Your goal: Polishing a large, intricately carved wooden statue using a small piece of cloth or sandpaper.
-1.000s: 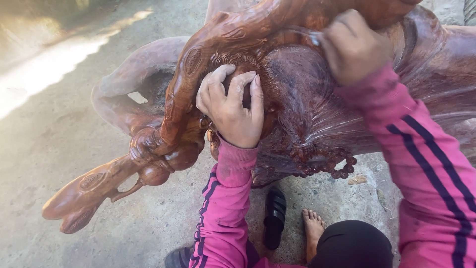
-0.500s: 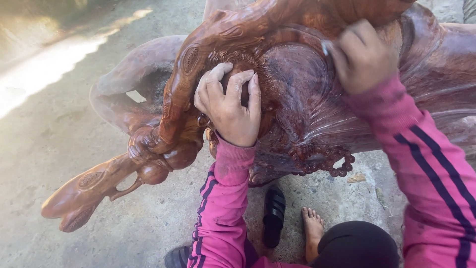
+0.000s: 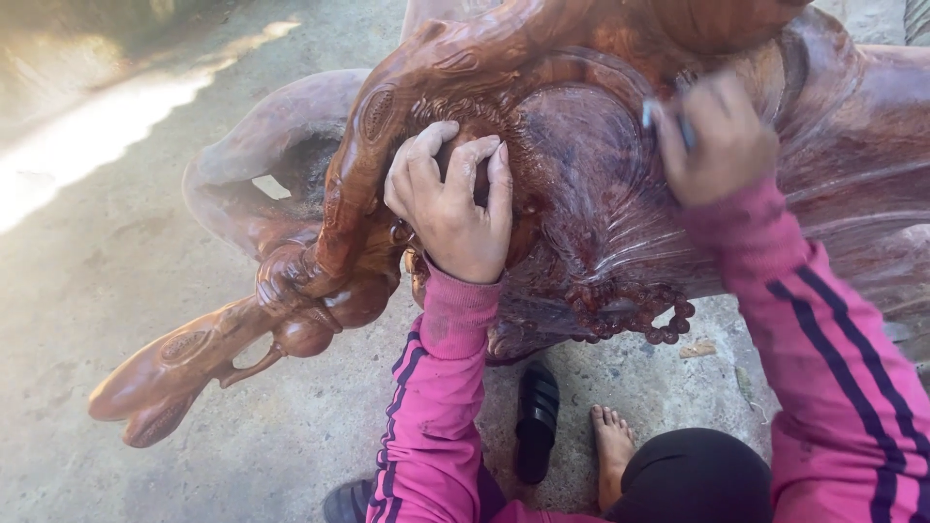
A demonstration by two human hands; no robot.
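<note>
Wooden carving (image 3: 581, 194) under both hands; sandal (image 3: 536, 416) lies below.

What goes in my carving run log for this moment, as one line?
left hand: braced flat on wood carving | right hand: gripping small tool against carving | ground: sandal, bare foot

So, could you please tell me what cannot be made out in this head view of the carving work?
- Tool in the right hand: only a small grey tip shows; the fingers hide the rest.
- Wooden carving: top and right side cut off by the frame.
- Surface under the left hand: covered by the palm.
- Second sandal: cut off by the bottom edge.
</note>
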